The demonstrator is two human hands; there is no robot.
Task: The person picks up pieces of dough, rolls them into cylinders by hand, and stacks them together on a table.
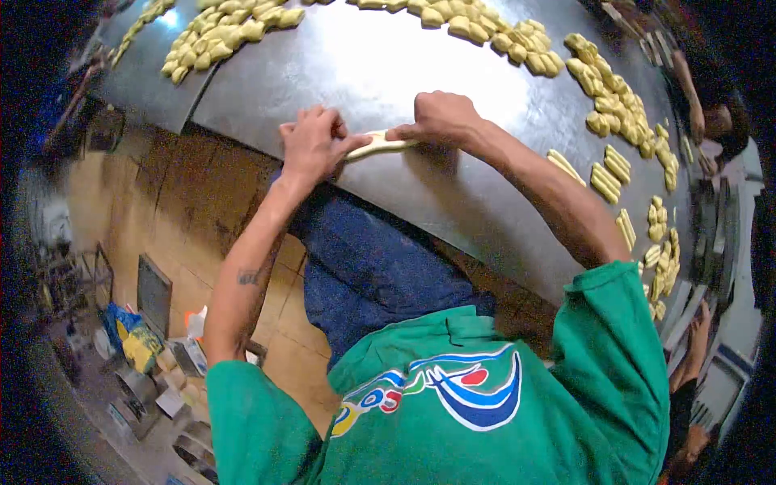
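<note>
A flattened strip of pale dough [378, 146] lies at the near edge of the metal table [339, 77], stretched between my two hands. My left hand [314, 144] grips its left end, with the fingers curled and the thumb on top of the dough. At the other end, my right hand [440, 119] is folded into a fist, its thumb pressing on the strip. What the curled fingers do underneath is hidden.
Dough lumps [465, 20] line the far side of the table, with another cluster [618, 97] at right. Rolled dough sticks [606, 182] lie beyond my right forearm. Other people's arms [687, 93] show along the right edge. Containers and bags [141, 347] stand at lower left.
</note>
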